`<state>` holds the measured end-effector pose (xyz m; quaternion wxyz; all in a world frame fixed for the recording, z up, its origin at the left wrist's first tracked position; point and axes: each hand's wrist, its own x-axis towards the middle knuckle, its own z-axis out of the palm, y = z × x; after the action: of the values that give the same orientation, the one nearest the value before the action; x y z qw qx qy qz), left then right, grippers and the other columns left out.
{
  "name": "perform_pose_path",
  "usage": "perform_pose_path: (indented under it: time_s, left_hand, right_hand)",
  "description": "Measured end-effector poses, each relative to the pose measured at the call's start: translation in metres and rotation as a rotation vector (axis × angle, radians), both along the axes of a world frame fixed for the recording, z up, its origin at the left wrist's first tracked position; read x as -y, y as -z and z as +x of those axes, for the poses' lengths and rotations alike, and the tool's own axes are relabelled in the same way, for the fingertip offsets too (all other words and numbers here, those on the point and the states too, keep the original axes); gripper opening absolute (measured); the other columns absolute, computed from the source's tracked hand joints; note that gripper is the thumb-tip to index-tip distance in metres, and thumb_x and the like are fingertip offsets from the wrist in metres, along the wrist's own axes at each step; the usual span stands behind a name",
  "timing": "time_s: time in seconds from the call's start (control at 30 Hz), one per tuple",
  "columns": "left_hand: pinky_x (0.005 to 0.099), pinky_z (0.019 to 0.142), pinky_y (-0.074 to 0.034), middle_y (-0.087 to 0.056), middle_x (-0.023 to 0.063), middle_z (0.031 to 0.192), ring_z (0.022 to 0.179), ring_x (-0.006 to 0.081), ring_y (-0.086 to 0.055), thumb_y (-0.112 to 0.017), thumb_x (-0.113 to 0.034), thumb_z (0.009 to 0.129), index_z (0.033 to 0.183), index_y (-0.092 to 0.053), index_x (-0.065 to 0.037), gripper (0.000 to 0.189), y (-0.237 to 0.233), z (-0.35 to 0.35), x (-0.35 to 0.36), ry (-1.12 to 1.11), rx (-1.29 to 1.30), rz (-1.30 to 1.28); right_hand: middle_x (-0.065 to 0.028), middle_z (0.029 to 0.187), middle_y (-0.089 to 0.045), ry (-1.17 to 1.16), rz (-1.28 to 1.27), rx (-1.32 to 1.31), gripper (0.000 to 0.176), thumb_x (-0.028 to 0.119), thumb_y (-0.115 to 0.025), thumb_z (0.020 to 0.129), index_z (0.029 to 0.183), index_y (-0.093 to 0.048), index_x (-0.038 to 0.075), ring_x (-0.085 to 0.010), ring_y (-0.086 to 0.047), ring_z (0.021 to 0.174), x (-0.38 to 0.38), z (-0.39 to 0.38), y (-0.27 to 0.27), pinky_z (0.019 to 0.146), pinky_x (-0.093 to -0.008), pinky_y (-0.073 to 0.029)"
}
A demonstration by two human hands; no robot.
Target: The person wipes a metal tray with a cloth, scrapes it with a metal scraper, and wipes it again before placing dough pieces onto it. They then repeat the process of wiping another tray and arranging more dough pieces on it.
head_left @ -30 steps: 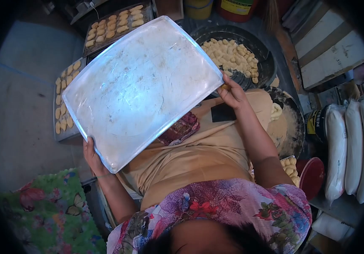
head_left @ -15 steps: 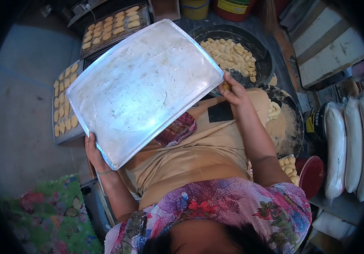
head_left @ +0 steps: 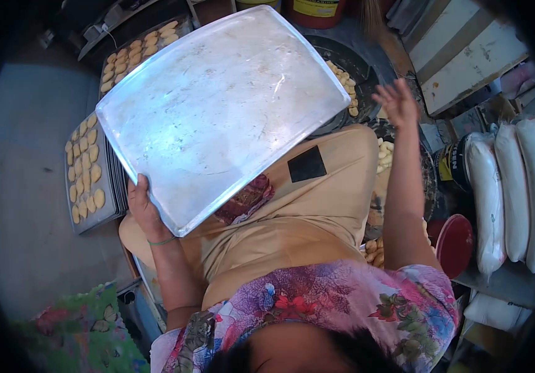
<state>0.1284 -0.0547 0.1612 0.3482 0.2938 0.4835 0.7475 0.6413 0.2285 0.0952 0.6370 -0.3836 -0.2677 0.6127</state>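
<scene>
A large metal baking tray (head_left: 217,118) with a worn, bare surface is held tilted above my lap. My left hand (head_left: 145,207) grips its near left corner, thumb on top. Off the tray's right corner, my right hand (head_left: 398,104) is raised with fingers spread, slightly blurred, holding nothing. Beneath that hand's side, a dark round basin (head_left: 367,81) with dough pieces (head_left: 345,84) is partly hidden by the tray. A folded dark red cloth (head_left: 245,199) lies on my lap under the tray's near edge.
Trays of shaped dough pieces stand at left (head_left: 84,174) and upper left (head_left: 137,56). A second basin (head_left: 426,180) with dough is beside my right knee. Several filled plastic bags (head_left: 486,205), a red lid (head_left: 454,247) and a red bucket (head_left: 317,13) stand around.
My right hand has let go of the tray's right corner and moved up and right, fingers opening. My left hand still holds the tray, which has shifted slightly in view.
</scene>
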Motion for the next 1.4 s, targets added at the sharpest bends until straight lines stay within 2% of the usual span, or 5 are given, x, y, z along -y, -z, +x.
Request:
perform_pose_path:
  time_s: [0.37,0.57,0.87,0.93,1.4]
  left_hand:
    - [0.0272,0.084,-0.046,-0.062,0.0098,0.106,0.094,0.014,-0.058,-0.057,-0.018,0.094,0.118,-0.055,0.005,0.033,-0.056,0.028,-0.046,0.0,-0.337,0.043]
    - [0.0306,0.074,-0.05,-0.067,0.0121,0.093,0.082,0.0171,-0.064,-0.058,-0.02,0.094,0.113,-0.06,0.002,0.029,-0.074,0.065,-0.098,0.095,-0.774,0.092]
    - [0.0446,0.061,-0.051,-0.063,0.0224,0.08,0.067,0.0407,-0.063,-0.055,-0.019,0.094,0.117,-0.056,0.001,0.03,-0.069,0.155,-0.125,0.317,-1.11,0.38]
    - [0.0403,0.058,-0.052,-0.064,0.0202,0.078,0.063,0.032,-0.065,-0.057,-0.013,0.088,0.121,-0.055,0.001,0.036,-0.063,0.163,-0.121,0.362,-1.314,0.466]
    - [0.0417,0.094,-0.049,-0.062,0.0165,0.116,0.1,0.034,-0.064,-0.051,-0.017,0.084,0.131,-0.053,-0.021,0.047,-0.04,0.121,-0.09,0.409,-1.922,0.694]
  right_hand:
    - [-0.0189,0.127,-0.051,-0.387,-0.117,-0.143,0.082,0.063,-0.047,0.09,0.136,-0.038,-0.004,-0.0302,-0.049,0.118,-0.021,-0.119,0.038,0.101,-0.0474,-0.041]
    - [-0.0212,0.15,-0.029,-0.206,-0.123,0.519,0.09,0.071,-0.034,0.09,0.145,-0.031,0.0,-0.0354,-0.023,0.141,-0.069,-0.096,0.042,0.112,-0.0549,-0.018]
    - [-0.018,0.158,0.006,-0.366,0.21,0.092,0.1,0.075,-0.03,0.088,0.151,0.002,0.005,-0.0335,0.012,0.145,0.017,-0.103,-0.073,0.109,-0.0652,-0.001]
    - [-0.0213,0.151,-0.022,-0.133,0.125,-0.023,0.092,0.071,-0.035,0.087,0.147,-0.021,0.003,-0.0392,-0.021,0.139,0.017,-0.085,-0.07,0.11,-0.0592,-0.018]
    - [-0.0212,0.138,-0.042,-0.171,0.236,-0.429,0.075,0.055,-0.04,0.085,0.138,-0.038,0.002,-0.0396,-0.042,0.124,0.062,-0.047,-0.02,0.106,-0.0524,-0.032]
